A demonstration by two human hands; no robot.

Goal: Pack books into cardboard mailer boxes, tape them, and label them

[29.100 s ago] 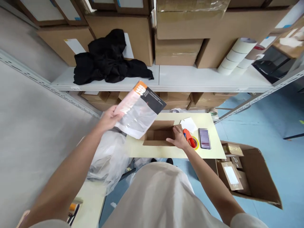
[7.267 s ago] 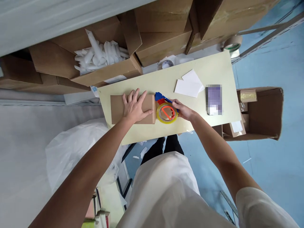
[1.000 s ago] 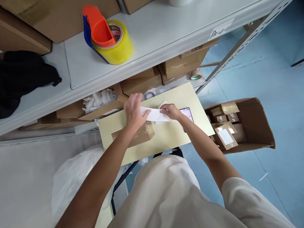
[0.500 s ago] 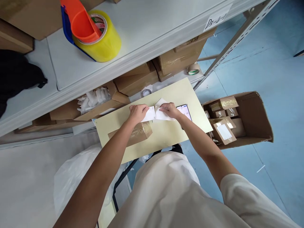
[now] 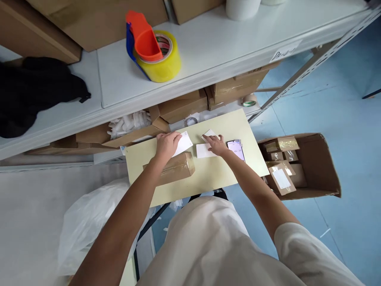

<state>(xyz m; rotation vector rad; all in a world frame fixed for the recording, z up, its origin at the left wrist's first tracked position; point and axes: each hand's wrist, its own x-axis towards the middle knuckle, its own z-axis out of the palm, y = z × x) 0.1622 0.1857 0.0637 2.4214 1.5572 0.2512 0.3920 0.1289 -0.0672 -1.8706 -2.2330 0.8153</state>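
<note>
Fingers and thumb of my left hand [image 5: 167,144] are closed on a white label [image 5: 183,142], held just above the far side of a taped cardboard box [image 5: 178,168]. My right hand [image 5: 216,144] lies with its fingers spread over white papers, touching a flat white label sheet [image 5: 204,151] and another white piece behind it. A phone [image 5: 236,149] with a lit screen rests right of that hand. All of this is on a narrow cream tabletop [image 5: 220,169]. Part of the box is hidden behind my left forearm.
A shelf [image 5: 208,51] with a yellow tape roll [image 5: 166,65] in an orange-and-blue dispenser rises beyond the tabletop. Under it are cartons and a tape roll [image 5: 192,120]. On the right, an open carton [image 5: 321,167] holds several small boxes. A plastic bag [image 5: 86,222] hangs at left.
The white papers between my hands have come apart. My left hand has moved left with one label, while my right hand has opened over the others. The camera view has shifted.
</note>
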